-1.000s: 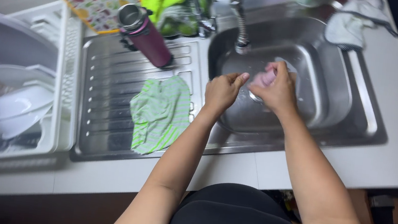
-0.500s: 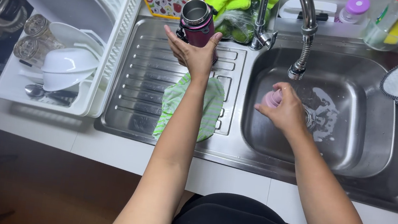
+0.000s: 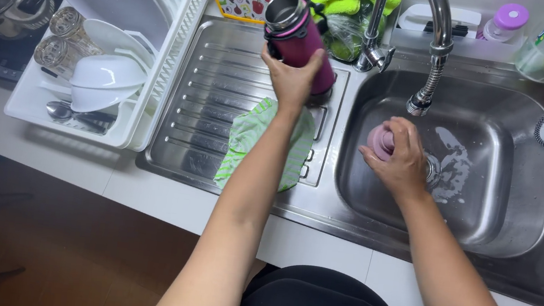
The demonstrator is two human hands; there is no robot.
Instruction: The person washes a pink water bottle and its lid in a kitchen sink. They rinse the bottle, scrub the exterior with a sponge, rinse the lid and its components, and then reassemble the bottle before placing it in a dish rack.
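Over the steel drainboard (image 3: 222, 105), the left hand (image 3: 293, 79) has its fingers wrapped around a maroon bottle (image 3: 297, 35), lidless and tilted, its base just above the ribbed metal. Below it lies a green-striped cloth (image 3: 249, 140). The right hand (image 3: 399, 158) is inside the sink (image 3: 509, 196), under the faucet (image 3: 430, 51), fingers curled closed on a pink lid (image 3: 380, 140). To the left stands a white rack (image 3: 158, 63) with plates, bowls and glasses.
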